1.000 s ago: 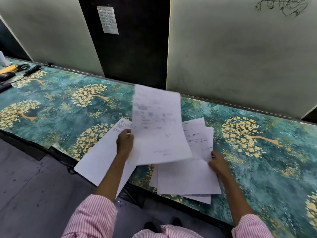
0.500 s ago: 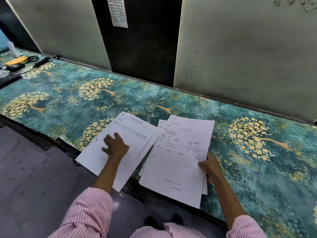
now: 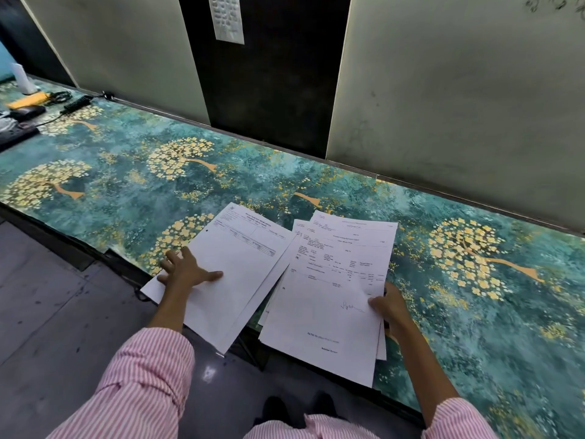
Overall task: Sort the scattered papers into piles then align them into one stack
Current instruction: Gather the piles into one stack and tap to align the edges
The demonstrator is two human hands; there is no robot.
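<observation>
Two piles of printed paper lie on the near edge of a long counter (image 3: 285,172) covered in a teal sheet patterned with golden trees. The left pile (image 3: 234,274) is angled with its far end toward the right, and its near corner overhangs the counter edge above the grey floor (image 3: 47,312). The left hand (image 3: 185,270) rests flat on this pile's near left part, palm down, fingers spread and thumb pointing right, gripping nothing. The right pile (image 3: 332,296) sits just beside it, their edges overlapping in the middle; its sheets are fanned unevenly, and its near end also hangs past the counter edge. The top sheet carries printed lines and a signature near the right hand (image 3: 391,307), which pinches the pile's right edge, thumb on top of the paper and the other fingers hidden beneath or behind it. Both forearms emerge from pink-and-white striped sleeves (image 3: 139,384). At the far left of the counter lie a yellow object (image 3: 30,99), dark devices and a black cable (image 3: 76,104). Behind the counter stand pale wall panels (image 3: 459,90) on either side of a dark panel bearing a small white sheet (image 3: 228,17).
</observation>
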